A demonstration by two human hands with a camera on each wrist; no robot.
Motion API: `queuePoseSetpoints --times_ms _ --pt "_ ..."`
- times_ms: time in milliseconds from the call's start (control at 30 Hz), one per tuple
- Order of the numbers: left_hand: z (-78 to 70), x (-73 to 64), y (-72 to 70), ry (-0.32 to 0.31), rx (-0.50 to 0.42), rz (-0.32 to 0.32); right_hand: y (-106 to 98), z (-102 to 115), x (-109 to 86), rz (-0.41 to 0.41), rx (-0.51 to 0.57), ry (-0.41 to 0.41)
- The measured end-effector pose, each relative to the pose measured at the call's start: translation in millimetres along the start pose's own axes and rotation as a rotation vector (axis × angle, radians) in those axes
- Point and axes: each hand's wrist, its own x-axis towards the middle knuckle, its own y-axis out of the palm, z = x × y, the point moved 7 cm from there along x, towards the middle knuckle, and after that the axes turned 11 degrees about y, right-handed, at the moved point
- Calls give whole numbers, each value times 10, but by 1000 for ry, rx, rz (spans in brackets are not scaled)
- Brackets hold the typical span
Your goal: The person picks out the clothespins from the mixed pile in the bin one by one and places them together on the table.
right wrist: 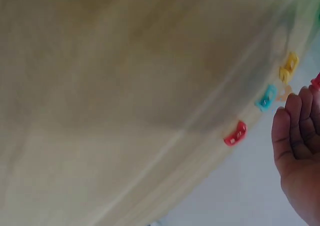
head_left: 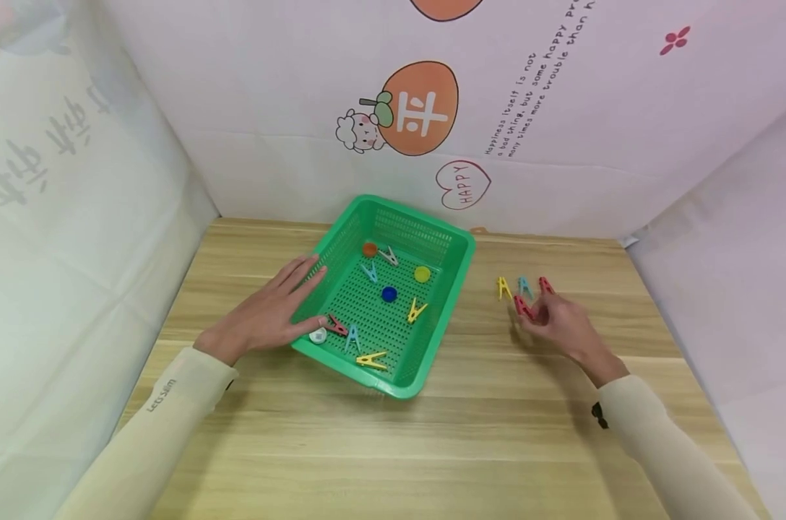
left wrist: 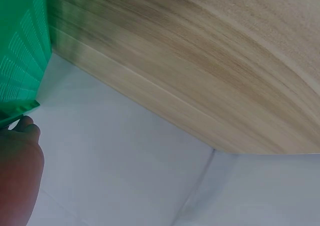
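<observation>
Inside the basket point(head_left: 440, 318), coloured caps point(head_left: 389, 295)

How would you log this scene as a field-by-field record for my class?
Left hand: rests on the rim of the green basket
Right hand: holds a red clip
Caps in basket: orange cap, yellow cap, blue cap, white cap
Clips in basket: pale clip, dark red clip, two blue clips, two yellow clips
Table, right of basket: yellow clip, blue clip, another red clip
</observation>
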Motion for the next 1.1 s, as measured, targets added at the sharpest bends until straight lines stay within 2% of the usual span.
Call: queuePoseSetpoints --times_ms 233,533,1100 --pt "0 -1 -6 -3 -8 -9 168 -6 -37 57 -16 79" --pt "-4 4 -11 -3 -2 -7 300 9 -90 103 -65 133" --pt "6 4 -5 -7 -10 -6 377 74 -97 115 -78 136"
